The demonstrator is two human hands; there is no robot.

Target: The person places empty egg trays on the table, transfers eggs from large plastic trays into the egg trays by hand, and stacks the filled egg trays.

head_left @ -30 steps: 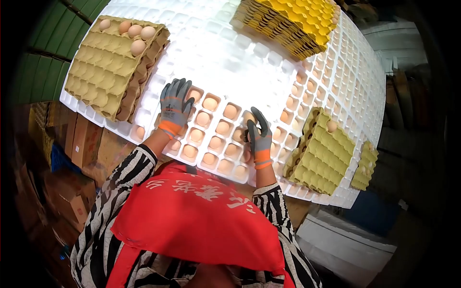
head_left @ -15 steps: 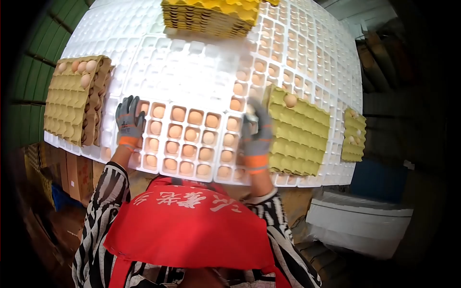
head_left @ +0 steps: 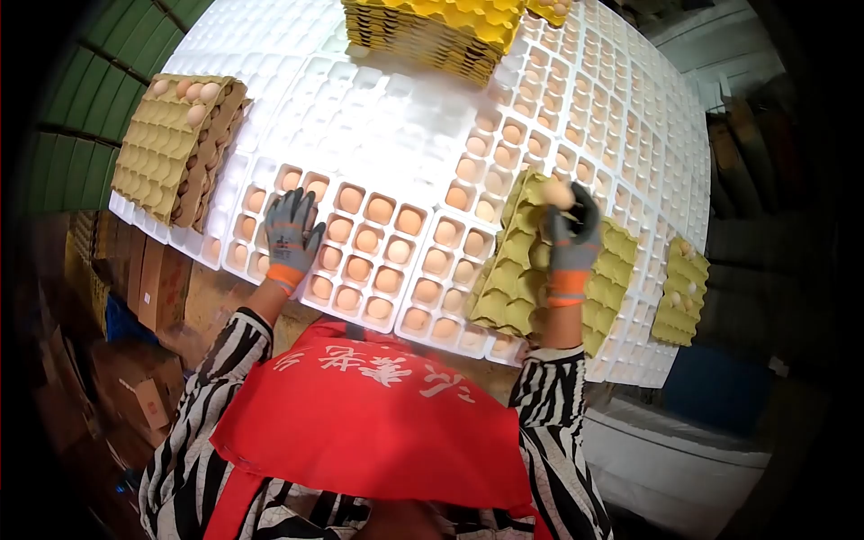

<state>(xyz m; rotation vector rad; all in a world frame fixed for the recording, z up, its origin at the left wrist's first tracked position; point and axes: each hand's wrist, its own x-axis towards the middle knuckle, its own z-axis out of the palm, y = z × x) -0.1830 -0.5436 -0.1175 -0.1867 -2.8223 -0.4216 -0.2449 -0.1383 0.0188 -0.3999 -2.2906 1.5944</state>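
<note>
My left hand (head_left: pixel 292 236), in a grey glove with an orange cuff, rests over a white foam tray with its fingers stretched out and thumb apart. Brown eggs sit in the cells around it, among them an egg (head_left: pixel 256 199) to its left. The fingers of my right hand (head_left: pixel 574 229), gloved alike, are curled round a brown egg (head_left: pixel 556 193) above a yellow-green pulp egg tray (head_left: pixel 517 270). That tray lies tilted on the foam trays, partly covered by the hand. Between my hands is a foam tray (head_left: pixel 419 261) with eggs in its front cells.
A stack of pulp trays (head_left: pixel 157 162) with several eggs on top stands at the left. Yellow trays (head_left: pixel 432 40) are stacked at the back. Another pulp tray (head_left: pixel 681 292) holds eggs at the right. Cardboard boxes (head_left: pixel 162 279) are left of the table, and a white container (head_left: pixel 666 459) is at lower right.
My right hand has moved right, from the foam tray to the egg on the pulp tray, and has taken hold of it. The camera view has shifted and turned slightly.
</note>
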